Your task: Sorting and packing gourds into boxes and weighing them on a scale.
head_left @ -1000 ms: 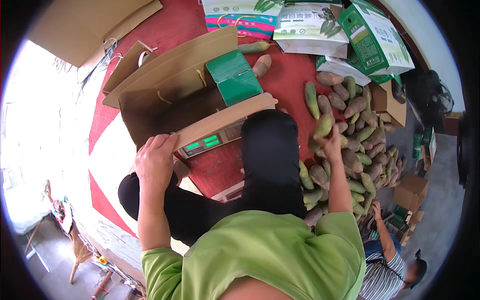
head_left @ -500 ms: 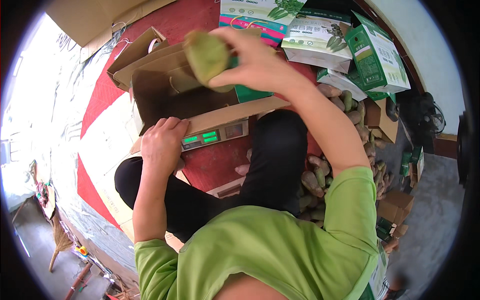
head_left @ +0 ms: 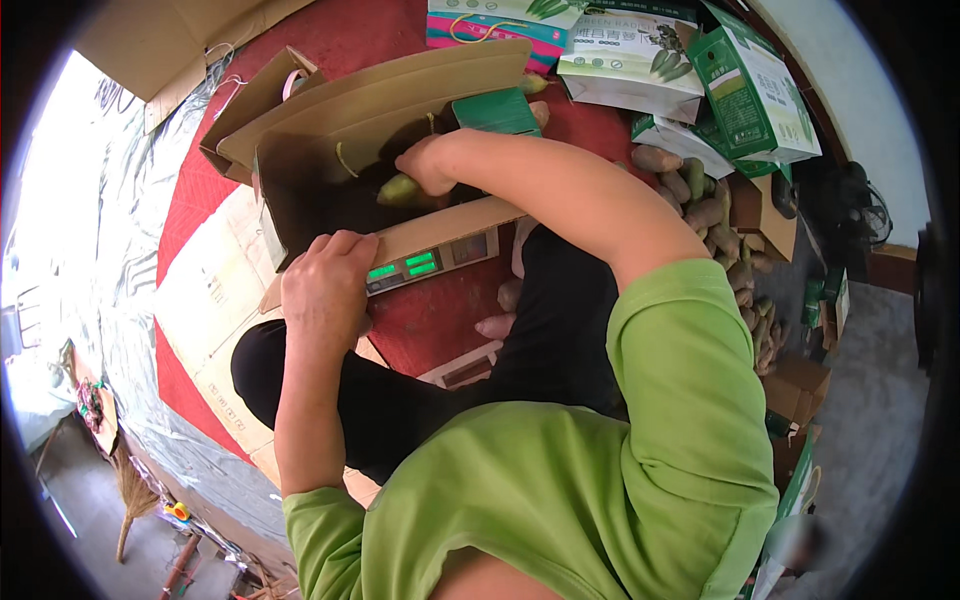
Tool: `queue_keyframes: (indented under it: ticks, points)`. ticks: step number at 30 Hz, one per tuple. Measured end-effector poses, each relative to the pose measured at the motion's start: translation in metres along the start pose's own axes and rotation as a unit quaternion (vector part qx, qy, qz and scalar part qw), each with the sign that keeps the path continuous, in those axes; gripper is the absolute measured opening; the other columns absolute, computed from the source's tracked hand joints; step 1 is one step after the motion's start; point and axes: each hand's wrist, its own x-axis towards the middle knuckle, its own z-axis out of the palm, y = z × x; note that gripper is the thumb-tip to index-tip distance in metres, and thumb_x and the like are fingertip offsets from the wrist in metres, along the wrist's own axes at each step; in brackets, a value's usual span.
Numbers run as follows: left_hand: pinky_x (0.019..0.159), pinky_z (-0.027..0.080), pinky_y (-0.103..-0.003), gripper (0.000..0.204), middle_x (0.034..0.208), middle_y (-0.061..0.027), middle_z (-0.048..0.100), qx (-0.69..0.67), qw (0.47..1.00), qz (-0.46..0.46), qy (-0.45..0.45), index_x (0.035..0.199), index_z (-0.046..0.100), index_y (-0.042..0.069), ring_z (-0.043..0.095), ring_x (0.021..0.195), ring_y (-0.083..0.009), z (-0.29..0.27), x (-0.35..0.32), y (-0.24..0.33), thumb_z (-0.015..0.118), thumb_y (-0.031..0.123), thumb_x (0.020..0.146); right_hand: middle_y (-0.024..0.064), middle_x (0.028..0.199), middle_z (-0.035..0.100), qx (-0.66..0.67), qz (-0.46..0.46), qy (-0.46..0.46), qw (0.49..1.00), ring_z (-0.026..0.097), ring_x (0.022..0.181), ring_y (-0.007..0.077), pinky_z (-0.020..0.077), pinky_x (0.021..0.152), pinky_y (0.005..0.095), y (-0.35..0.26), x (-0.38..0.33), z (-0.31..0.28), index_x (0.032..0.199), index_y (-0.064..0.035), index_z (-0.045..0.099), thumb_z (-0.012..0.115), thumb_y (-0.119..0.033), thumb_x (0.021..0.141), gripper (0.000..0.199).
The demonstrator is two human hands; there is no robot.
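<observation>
An open cardboard carton (head_left: 300, 190) with brown insides stands tilted in front of me, its near flap (head_left: 440, 232) folded out. At the flap's left end my left hand (head_left: 325, 285) is closed, its fingers curled over the edge. My right hand (head_left: 430, 165) reaches down inside the carton, wrapped round a green radish (head_left: 400, 191). Part of the radish and most of the fingers are hidden by the hand. Under the flap shows a weighing scale (head_left: 405, 268) with lit green digits. A green panel (head_left: 495, 115) sticks up at the carton's right end.
Several radishes (head_left: 705, 212) lie heaped to the right. Green-and-white gift boxes (head_left: 630, 65) stand at the back right. A smaller cardboard box (head_left: 765, 225) is beside the heap. My crossed legs (head_left: 560, 320) lie close before the scale. A broom (head_left: 132, 490) lies at the far left.
My right hand has moved down and into the carton with the radish, which was held above the opening. The left hand stays on the flap.
</observation>
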Motion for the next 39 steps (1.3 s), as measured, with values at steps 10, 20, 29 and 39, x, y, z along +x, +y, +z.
queue_keyframes:
  ticks: [10, 20, 29, 39]
  points:
    - [0.07, 0.051, -0.036, 0.023, 0.085, -0.0007, 0.062, -0.021, 1.0, -0.021, 0.002, 0.091, 0.067, 0.014, 0.062, 0.082, -0.0215, -0.001, 0.005, 0.001, 0.057, 0.007, 0.072, 0.0186, 0.123, 0.058, 0.019, -0.059, -0.007, 0.998, 0.056, 0.114, 0.0314, 0.0467, 0.092, 0.0397, 0.0, 0.005, -0.006, 0.126, -0.0011, 0.053, 0.067, -0.017, 0.075, 0.055]
    - [0.073, 0.05, -0.035, 0.022, 0.088, -0.0029, 0.065, -0.029, 0.998, -0.057, -0.019, 0.094, 0.07, 0.012, 0.062, 0.087, -0.0236, -0.007, 0.009, 0.008, 0.061, 0.004, 0.076, 0.0132, 0.098, 0.069, 0.371, -0.115, 0.502, 0.773, 0.066, 0.089, 0.0204, 0.0516, 0.079, 0.032, 0.045, -0.186, -0.015, 0.117, 0.0011, 0.058, 0.062, -0.018, 0.081, 0.041]
    - [0.071, 0.049, -0.034, 0.02, 0.088, -0.0038, 0.065, -0.043, 0.997, -0.067, -0.008, 0.094, 0.07, 0.01, 0.062, 0.085, -0.0237, -0.001, 0.012, 0.016, 0.062, 0.004, 0.077, 0.0184, 0.101, 0.066, 0.444, 0.291, 0.5, 0.684, 0.063, 0.096, 0.0313, 0.0498, 0.082, 0.0384, 0.105, -0.21, 0.288, 0.111, -0.0032, 0.06, 0.063, -0.019, 0.081, 0.034]
    - [0.075, 0.049, -0.035, 0.028, 0.09, -0.0054, 0.064, -0.037, 0.997, -0.062, -0.01, 0.096, 0.07, 0.009, 0.061, 0.086, -0.0249, -0.003, 0.009, 0.017, 0.061, -0.001, 0.072, 0.0135, 0.125, 0.053, 0.422, 0.599, 0.14, 0.666, 0.05, 0.115, 0.0348, 0.0453, 0.092, 0.0451, 0.019, -0.201, 0.491, 0.116, -0.0118, 0.053, 0.059, -0.022, 0.081, 0.037]
